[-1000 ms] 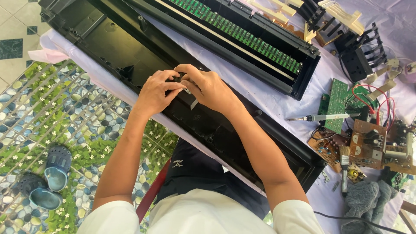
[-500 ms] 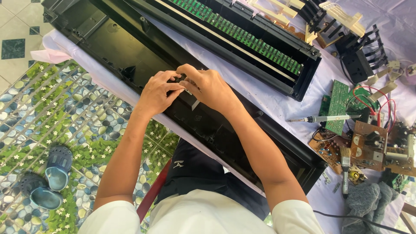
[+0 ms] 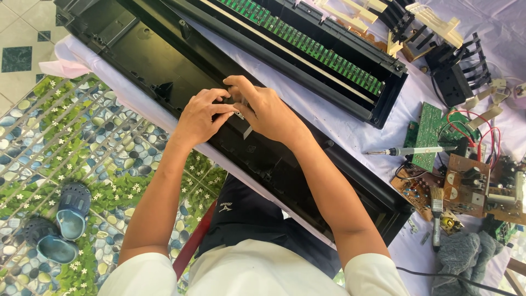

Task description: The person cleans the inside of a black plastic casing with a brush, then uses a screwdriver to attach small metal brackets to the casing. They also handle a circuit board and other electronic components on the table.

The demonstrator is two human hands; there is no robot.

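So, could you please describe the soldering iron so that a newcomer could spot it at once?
Start at the long black keyboard case under both hands, then look right to the green circuit board on the cloth. The soldering iron lies across it: a slim grey pen-shaped tool, metal tip pointing left, unlike the bristled brush below.

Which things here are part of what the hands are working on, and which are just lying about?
In hand:
left hand
right hand
small metal part pinched between the fingertips
long black casing under both hands

Lying about:
second casing with green strip board
soldering iron
circuit boards
brush
grey cloth
blue shoes on the floor
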